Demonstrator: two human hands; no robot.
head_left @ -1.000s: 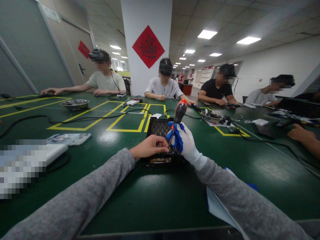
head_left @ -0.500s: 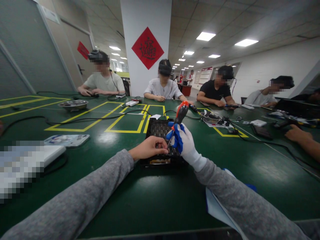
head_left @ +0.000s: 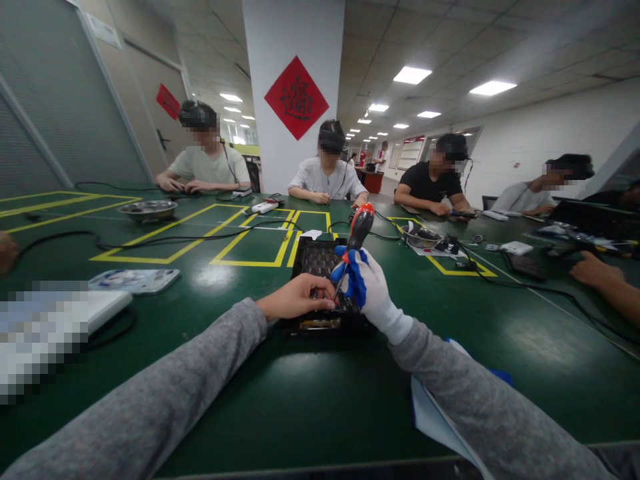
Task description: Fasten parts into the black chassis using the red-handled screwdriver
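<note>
My right hand, in a white and blue glove, is closed round a screwdriver with a red and black handle. The tool leans slightly, its handle up and its shaft pointing down into a black plastic case with a patterned inside. My bare left hand rests over the case's left side, with fingers curled together beside the screwdriver's tip. Whatever those fingers pinch, if anything, is hidden or too small to make out. The exact spot where the tip touches cannot be seen.
A phone and a blurred white object lie left. A metal bowl stands beyond. Black cables cross the green table. A cloth glove lies under my right forearm. Several people sit opposite; another person's hand is at right.
Both my hands stay at nearly the same place, with the screwdriver tilted very slightly differently. At the far left edge, another person's hand has come further into view.
</note>
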